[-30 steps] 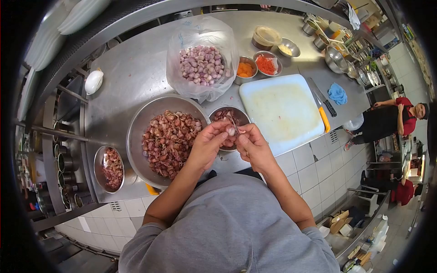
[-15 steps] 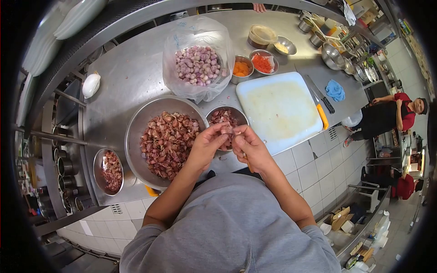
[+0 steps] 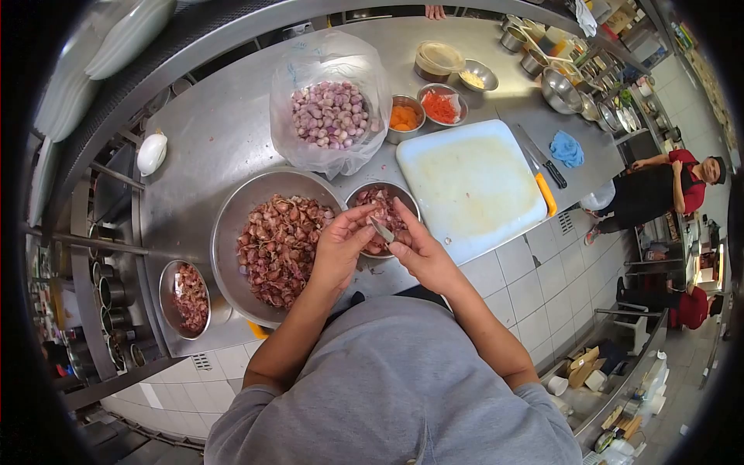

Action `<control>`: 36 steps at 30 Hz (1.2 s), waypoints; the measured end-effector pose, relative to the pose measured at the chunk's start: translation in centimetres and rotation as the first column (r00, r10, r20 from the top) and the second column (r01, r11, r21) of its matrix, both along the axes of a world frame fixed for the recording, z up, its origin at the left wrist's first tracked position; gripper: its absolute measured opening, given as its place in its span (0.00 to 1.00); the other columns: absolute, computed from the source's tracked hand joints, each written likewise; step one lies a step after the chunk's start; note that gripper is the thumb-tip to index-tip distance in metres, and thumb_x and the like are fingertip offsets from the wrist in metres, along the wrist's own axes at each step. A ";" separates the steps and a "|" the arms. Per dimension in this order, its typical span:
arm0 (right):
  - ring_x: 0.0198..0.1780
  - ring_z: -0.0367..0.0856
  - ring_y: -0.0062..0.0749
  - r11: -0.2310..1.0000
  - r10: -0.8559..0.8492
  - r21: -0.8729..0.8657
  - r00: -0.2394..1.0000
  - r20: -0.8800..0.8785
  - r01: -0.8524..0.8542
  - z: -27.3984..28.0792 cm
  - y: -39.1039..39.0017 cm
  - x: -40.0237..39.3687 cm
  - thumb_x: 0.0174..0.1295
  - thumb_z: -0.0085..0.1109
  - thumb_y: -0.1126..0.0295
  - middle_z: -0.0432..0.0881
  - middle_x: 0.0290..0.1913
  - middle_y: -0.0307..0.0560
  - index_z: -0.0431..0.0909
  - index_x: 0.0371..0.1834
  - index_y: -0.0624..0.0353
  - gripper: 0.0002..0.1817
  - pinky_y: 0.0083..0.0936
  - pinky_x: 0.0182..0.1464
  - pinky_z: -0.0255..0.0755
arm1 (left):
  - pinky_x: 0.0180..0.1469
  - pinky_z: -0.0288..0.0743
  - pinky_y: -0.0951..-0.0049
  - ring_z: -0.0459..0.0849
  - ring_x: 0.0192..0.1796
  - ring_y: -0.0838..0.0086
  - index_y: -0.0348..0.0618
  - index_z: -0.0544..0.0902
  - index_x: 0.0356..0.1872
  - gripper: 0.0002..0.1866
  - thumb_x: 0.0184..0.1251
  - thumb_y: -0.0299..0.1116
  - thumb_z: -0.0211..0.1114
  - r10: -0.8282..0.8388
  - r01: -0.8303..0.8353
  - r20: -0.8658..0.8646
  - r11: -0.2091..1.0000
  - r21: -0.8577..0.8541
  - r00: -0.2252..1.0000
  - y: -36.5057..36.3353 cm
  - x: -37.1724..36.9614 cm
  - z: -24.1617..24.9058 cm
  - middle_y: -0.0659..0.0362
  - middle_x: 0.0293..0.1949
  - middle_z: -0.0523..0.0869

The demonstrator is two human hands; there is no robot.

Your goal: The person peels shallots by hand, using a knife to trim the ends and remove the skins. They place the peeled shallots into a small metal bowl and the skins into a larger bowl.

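Note:
My left hand (image 3: pixel 339 246) is curled over the near rim of a small steel bowl (image 3: pixel 403 195) of reddish shallot skins, its fingers closed around a shallot that is mostly hidden. My right hand (image 3: pixel 420 252) is right beside it and grips a small knife (image 3: pixel 381 229), whose blade points up and left toward the left thumb. A large steel bowl (image 3: pixel 232 203) full of unpeeled shallots sits just left of my hands. Behind it stands an open plastic bag (image 3: pixel 329 116) of peeled, pale purple shallots.
A white cutting board (image 3: pixel 469 182) lies to the right, with a black-handled knife (image 3: pixel 542 159) and a blue cloth (image 3: pixel 567 147) beyond it. A small bowl (image 3: pixel 186 298) of skins sits at the left counter edge. Small bowls of orange and red ingredients (image 3: pixel 422 112) stand at the back. A person in red and black (image 3: pixel 666 186) stands far right.
My hands have parted slightly above the small bowl. The knife blade now shows between them, and the pale shallot seen earlier is covered by my left fingers.

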State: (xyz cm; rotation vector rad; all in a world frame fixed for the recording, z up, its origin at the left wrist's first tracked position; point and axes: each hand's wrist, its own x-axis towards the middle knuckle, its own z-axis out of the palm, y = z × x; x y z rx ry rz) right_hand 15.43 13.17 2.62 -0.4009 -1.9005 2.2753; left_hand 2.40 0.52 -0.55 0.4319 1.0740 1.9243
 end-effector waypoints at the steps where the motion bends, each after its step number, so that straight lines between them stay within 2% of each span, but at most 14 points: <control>1: 0.40 0.74 0.15 0.998 -0.013 0.067 1.000 -0.006 0.013 -0.3 0.1 0.0 0.72 0.51 0.72 0.77 0.55 0.42 0.45 0.80 0.53 0.36 0.12 0.38 0.69 | 0.41 0.78 0.80 0.82 0.42 0.80 0.38 0.75 0.61 0.19 0.71 0.26 0.61 -0.001 0.001 0.000 1.000 0.000 1.000 -0.1 0.0 -0.1 0.59 0.46 0.84; 2: 0.40 0.74 0.15 0.998 -0.013 0.067 1.000 -0.007 0.013 -1.0 0.3 0.0 0.72 0.51 0.72 0.77 0.55 0.42 0.45 0.80 0.53 0.36 0.12 0.38 0.69 | 0.42 0.79 0.79 0.83 0.44 0.78 0.38 0.75 0.61 0.19 0.70 0.25 0.61 -0.001 0.001 -0.005 1.000 -0.009 1.000 -0.1 -0.1 -0.3 0.58 0.49 0.84; 4: 0.62 0.72 0.23 0.958 0.060 0.284 0.993 -0.100 -0.029 -2.0 0.7 -0.1 0.72 0.50 0.75 0.68 0.70 0.47 0.48 0.79 0.56 0.34 0.19 0.60 0.67 | 0.44 0.80 0.78 0.83 0.46 0.77 0.37 0.76 0.61 0.19 0.70 0.24 0.61 -0.002 0.002 -0.011 1.000 -0.018 1.000 -0.2 -0.2 -0.5 0.56 0.51 0.84; 8: 0.71 0.64 0.28 0.972 0.115 0.211 0.993 -0.039 -0.105 -1.2 1.0 0.4 0.72 0.49 0.77 0.66 0.72 0.46 0.50 0.78 0.58 0.33 0.24 0.70 0.58 | 0.49 0.81 0.76 0.83 0.50 0.76 0.37 0.75 0.62 0.20 0.70 0.21 0.60 0.002 -0.006 -0.084 0.999 -0.039 0.996 -0.3 -0.5 -0.6 0.55 0.56 0.82; 11: 0.68 0.68 0.27 0.986 0.094 0.141 0.996 -0.014 -0.091 -1.1 0.7 0.3 0.72 0.50 0.77 0.68 0.70 0.44 0.54 0.76 0.59 0.30 0.24 0.67 0.62 | 0.52 0.80 0.76 0.82 0.52 0.76 0.37 0.75 0.63 0.21 0.69 0.20 0.61 -0.018 0.011 -0.138 0.999 -0.047 0.990 -0.4 -0.6 -0.7 0.55 0.57 0.82; 13: 0.66 0.70 0.26 0.998 0.047 -0.032 0.996 -0.078 -0.050 -1.1 0.6 0.0 0.71 0.51 0.77 0.71 0.67 0.44 0.61 0.70 0.60 0.25 0.24 0.65 0.65 | 0.53 0.79 0.76 0.82 0.53 0.76 0.36 0.75 0.63 0.22 0.68 0.19 0.61 -0.031 0.023 -0.173 0.999 -0.048 0.984 -0.2 -0.4 -0.7 0.56 0.57 0.81; 21: 0.56 0.75 0.24 0.996 -0.089 0.020 0.993 -0.073 0.090 -2.3 0.0 -0.4 0.70 0.54 0.76 0.78 0.55 0.45 0.66 0.60 0.61 0.17 0.23 0.60 0.68 | 0.56 0.76 0.76 0.80 0.54 0.77 0.34 0.77 0.58 0.17 0.69 0.19 0.61 0.049 -0.059 -0.283 0.998 -0.026 0.958 0.3 0.6 -1.1 0.57 0.54 0.82; 26: 0.57 0.75 0.24 0.988 -0.145 0.040 0.985 -0.098 0.149 -2.2 -0.7 -1.1 0.70 0.54 0.76 0.79 0.53 0.45 0.66 0.58 0.62 0.16 0.23 0.60 0.67 | 0.55 0.76 0.77 0.81 0.51 0.78 0.33 0.77 0.57 0.17 0.68 0.19 0.61 0.101 -0.105 -0.179 0.994 -0.015 0.979 0.6 1.1 -1.0 0.59 0.50 0.82; 28: 0.44 0.76 0.18 0.986 -0.161 0.024 0.977 -0.138 0.165 -2.1 -0.7 -1.4 0.71 0.54 0.74 0.79 0.48 0.41 0.66 0.58 0.59 0.15 0.19 0.46 0.72 | 0.55 0.76 0.77 0.82 0.50 0.78 0.32 0.78 0.57 0.17 0.68 0.19 0.62 0.121 -0.125 -0.181 0.992 -0.009 0.976 0.6 1.1 -0.9 0.59 0.49 0.82; 29: 0.44 0.76 0.18 0.985 -0.164 0.030 0.976 -0.142 0.170 -1.7 -0.5 -1.2 0.71 0.54 0.74 0.79 0.48 0.41 0.66 0.58 0.59 0.15 0.19 0.46 0.72 | 0.55 0.76 0.77 0.82 0.50 0.78 0.32 0.78 0.57 0.17 0.67 0.19 0.62 0.124 -0.136 -0.271 0.990 -0.027 0.955 0.6 1.0 -0.7 0.58 0.49 0.83; 31: 0.27 0.66 0.12 0.948 -0.103 -0.297 0.993 0.055 0.115 -0.1 -0.3 -0.7 0.73 0.51 0.70 0.77 0.40 0.36 0.67 0.57 0.51 0.12 0.12 0.25 0.61 | 0.55 0.76 0.77 0.82 0.50 0.78 0.32 0.78 0.57 0.17 0.67 0.19 0.62 0.120 -0.143 -0.359 0.989 -0.037 0.925 0.6 1.4 -0.8 0.58 0.50 0.83; 33: 0.24 0.61 0.12 0.935 -0.134 -0.320 0.988 0.079 0.152 0.1 -0.4 -1.0 0.74 0.51 0.68 0.75 0.38 0.34 0.67 0.56 0.49 0.11 0.11 0.21 0.54 | 0.56 0.75 0.74 0.80 0.53 0.75 0.32 0.79 0.55 0.15 0.67 0.17 0.61 0.180 -0.210 -0.582 0.978 0.017 0.793 0.8 1.7 -1.0 0.56 0.52 0.82; 34: 0.21 0.56 0.11 0.919 -0.157 -0.348 0.982 0.106 0.184 0.2 -0.4 -1.1 0.74 0.51 0.66 0.74 0.35 0.33 0.67 0.55 0.47 0.10 0.11 0.18 0.47 | 0.56 0.75 0.74 0.80 0.53 0.75 0.32 0.79 0.55 0.15 0.67 0.17 0.61 0.179 -0.205 -0.582 0.979 0.022 0.793 1.0 1.8 -0.7 0.56 0.52 0.82; 36: 0.22 0.58 0.11 0.922 -0.161 -0.339 0.982 0.101 0.186 0.5 -0.2 -1.1 0.74 0.51 0.67 0.73 0.34 0.33 0.67 0.54 0.49 0.09 0.12 0.19 0.50 | 0.57 0.75 0.72 0.81 0.54 0.73 0.33 0.76 0.58 0.17 0.68 0.18 0.59 0.155 -0.165 -0.335 0.986 -0.001 0.930 1.3 2.0 0.0 0.54 0.53 0.81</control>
